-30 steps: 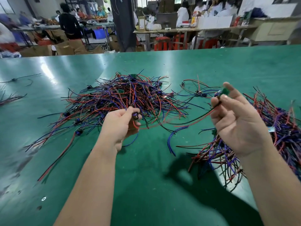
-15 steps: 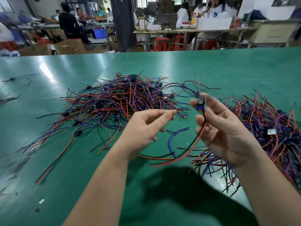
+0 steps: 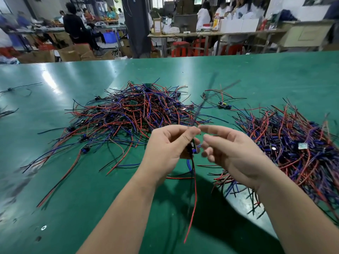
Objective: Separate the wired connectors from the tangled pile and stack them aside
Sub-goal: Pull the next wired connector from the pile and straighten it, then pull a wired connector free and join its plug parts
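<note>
A tangled pile of red, blue and black wired connectors lies mid-table. A second heap of wired connectors spreads along the right side. My left hand is raised over the table between them, shut on one wired connector. Its small dark-and-blue body sits against my fingers, a red wire hangs down from it and blurred wires stick up past my fingertips. My right hand is close beside it, fingers apart and motion-blurred, index tip near my left fingertips.
The green table stretches wide, with a worn pale patch at the lower right. A lone connector lies behind the hands, and stray wires lie at the far left. People, benches, boxes and red stools stand beyond the far edge.
The connector went from my right hand to my left. The hands came together at centre, and its wires now swing upward, blurred. My right fingers have spread.
</note>
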